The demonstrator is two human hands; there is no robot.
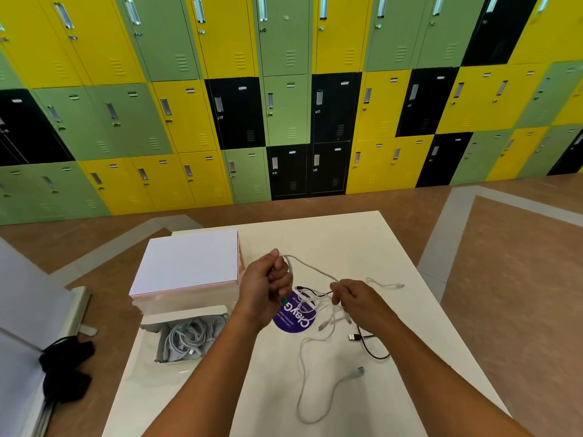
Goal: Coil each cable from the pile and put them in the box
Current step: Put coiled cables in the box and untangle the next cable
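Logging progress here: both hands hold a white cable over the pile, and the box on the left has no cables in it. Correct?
Not quite: the head view shows the box holds several coiled white cables. The rest stands: the left hand and right hand hold a white cable over the pile.

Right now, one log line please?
left hand: grips white cable | right hand: pinches it | box: coiled cables inside | pile: on table
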